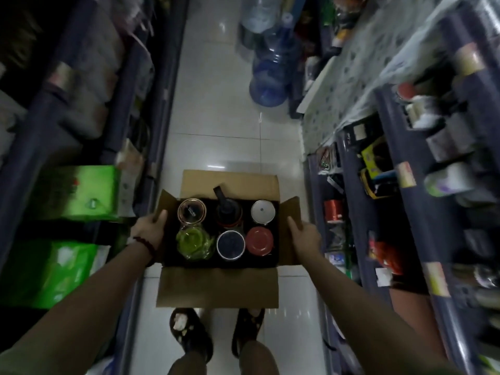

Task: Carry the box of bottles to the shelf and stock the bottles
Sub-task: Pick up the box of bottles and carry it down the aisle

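text: none legible | box [217,286]: plain cardboard flaps, no print readable | bottles [226,226]: lids show no readable marks | shelf [400,169] edge tags: coloured strips, blurred beyond reading | green packs [77,190]: printing smeared, unreadable

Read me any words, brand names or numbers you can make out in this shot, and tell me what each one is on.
None can be read.
Green packs on the left shelf: print too blurred.
Shelf-edge tags on the right: too blurred.
Bottle lids in the cardboard box: a dark mark on the clear lid, too small to read.
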{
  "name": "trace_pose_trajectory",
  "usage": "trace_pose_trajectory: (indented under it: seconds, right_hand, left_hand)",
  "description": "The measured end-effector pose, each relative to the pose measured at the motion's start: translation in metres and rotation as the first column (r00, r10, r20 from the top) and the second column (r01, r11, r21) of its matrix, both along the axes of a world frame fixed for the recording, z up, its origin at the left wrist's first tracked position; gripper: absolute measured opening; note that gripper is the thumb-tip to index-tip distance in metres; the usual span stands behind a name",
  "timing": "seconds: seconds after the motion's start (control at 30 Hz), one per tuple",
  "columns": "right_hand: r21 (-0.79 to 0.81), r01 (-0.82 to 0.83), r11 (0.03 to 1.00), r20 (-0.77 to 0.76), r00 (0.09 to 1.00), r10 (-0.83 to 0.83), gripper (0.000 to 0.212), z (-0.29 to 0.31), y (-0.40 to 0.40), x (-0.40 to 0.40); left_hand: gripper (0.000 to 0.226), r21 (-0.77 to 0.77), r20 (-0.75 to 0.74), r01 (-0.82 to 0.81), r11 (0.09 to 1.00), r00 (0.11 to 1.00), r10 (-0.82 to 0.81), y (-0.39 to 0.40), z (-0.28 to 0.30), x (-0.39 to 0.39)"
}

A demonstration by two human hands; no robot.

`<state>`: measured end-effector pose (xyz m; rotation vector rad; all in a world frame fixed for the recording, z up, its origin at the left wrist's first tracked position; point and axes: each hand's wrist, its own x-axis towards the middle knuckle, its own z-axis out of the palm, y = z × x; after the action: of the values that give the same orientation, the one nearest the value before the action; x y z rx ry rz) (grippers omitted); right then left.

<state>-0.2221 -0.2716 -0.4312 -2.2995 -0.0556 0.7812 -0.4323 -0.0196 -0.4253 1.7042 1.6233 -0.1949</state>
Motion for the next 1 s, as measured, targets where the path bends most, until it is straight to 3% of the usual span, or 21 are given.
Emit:
trace_pose_trajectory:
  seconds: [0.4,0.63,1.0]
  right_hand:
    - [0.005,-0.012,1.0,0.057,0.998,0.012,0.045,-0.23,0.036,0.033]
    - [-0.028,-0.065,0.997,0.108,0.992,0.068,0.043,-0.332,0.05,0.043]
    - [0.013,-0.036,0.999,0.12,0.992,0.034,0.039,-0.407,0.067,0.044]
  left_hand:
    - [0.044,-0.063,0.148,-0.134,0.989,0.979,0.142,0.023,-0.225,0.025]
    - [0.045,-0.064,0.172,-0.074,0.995,0.981,0.084,0.049,-0.34,0.031]
    - [0.045,-0.096,0.238,-0.082,0.992,0.966,0.103,0.082,-0.417,0.037]
